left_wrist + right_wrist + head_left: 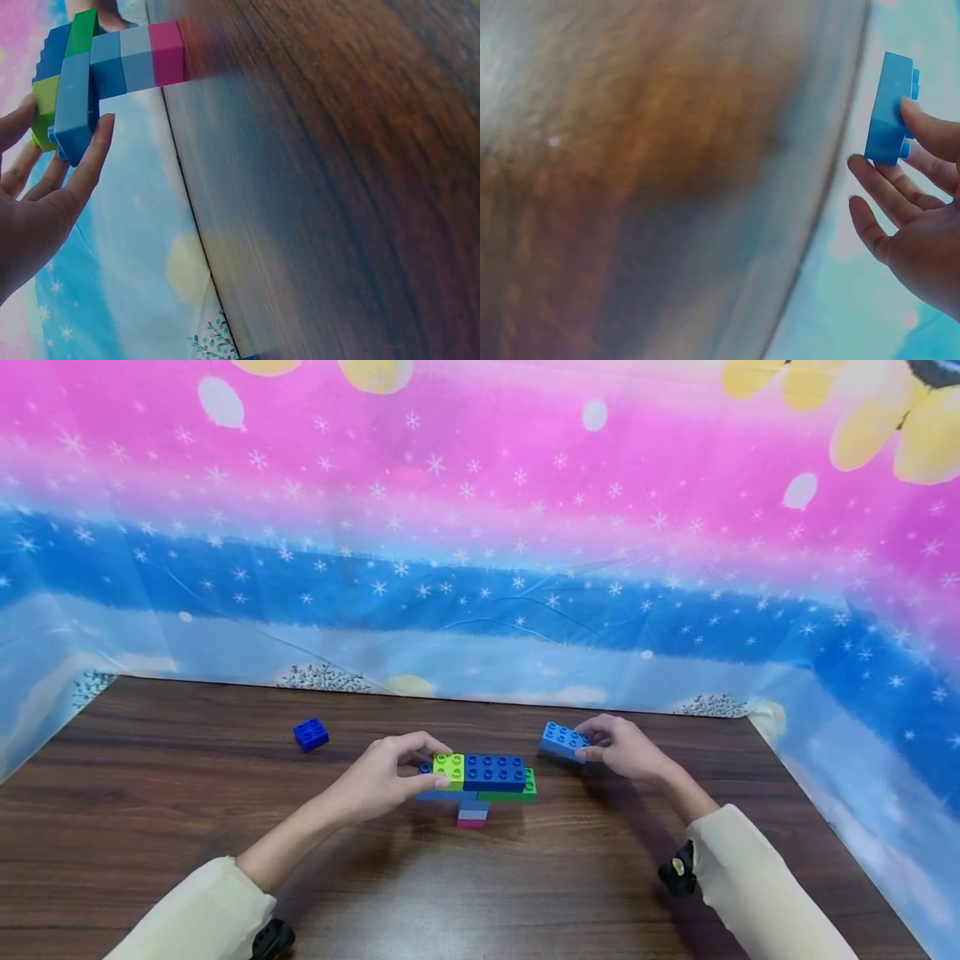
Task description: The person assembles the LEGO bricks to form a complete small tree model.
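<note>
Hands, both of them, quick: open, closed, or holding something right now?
Left hand: closed, holding the brick structure at its lime-green end.
Right hand: closed, holding a light blue brick.

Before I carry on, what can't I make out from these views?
Head view: part of the held light blue brick's right end, behind the right hand.
Head view: most of the green brick's top, under the long dark blue brick.
Left wrist view: a blue scrap, too cut off by the bottom edge to identify.
Right wrist view: the table's grain, lost to blur.
</note>
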Demonstrator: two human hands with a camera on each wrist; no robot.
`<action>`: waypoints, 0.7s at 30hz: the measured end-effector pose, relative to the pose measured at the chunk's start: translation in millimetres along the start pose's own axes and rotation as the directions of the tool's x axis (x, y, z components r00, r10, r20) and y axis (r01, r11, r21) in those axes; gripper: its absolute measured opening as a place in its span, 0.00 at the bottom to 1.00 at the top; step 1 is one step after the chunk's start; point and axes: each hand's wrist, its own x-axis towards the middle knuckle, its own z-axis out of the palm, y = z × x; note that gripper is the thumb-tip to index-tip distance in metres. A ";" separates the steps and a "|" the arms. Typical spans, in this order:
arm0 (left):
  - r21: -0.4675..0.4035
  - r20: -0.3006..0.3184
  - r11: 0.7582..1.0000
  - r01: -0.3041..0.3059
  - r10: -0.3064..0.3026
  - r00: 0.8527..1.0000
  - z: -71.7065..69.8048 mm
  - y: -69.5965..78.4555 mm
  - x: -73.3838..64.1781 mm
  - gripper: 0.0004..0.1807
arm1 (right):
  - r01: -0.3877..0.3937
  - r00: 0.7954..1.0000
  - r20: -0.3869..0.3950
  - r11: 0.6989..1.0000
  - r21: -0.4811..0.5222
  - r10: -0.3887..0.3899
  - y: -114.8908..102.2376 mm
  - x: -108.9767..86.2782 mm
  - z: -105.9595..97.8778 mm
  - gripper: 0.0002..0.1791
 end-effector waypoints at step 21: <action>0.008 0.006 1.000 -0.008 0.008 1.000 -1.2 -0.5 0.5 0.16 | 0.248 0.958 0.097 0.947 0.203 -0.271 -91.5 -21.3 -15.9 0.17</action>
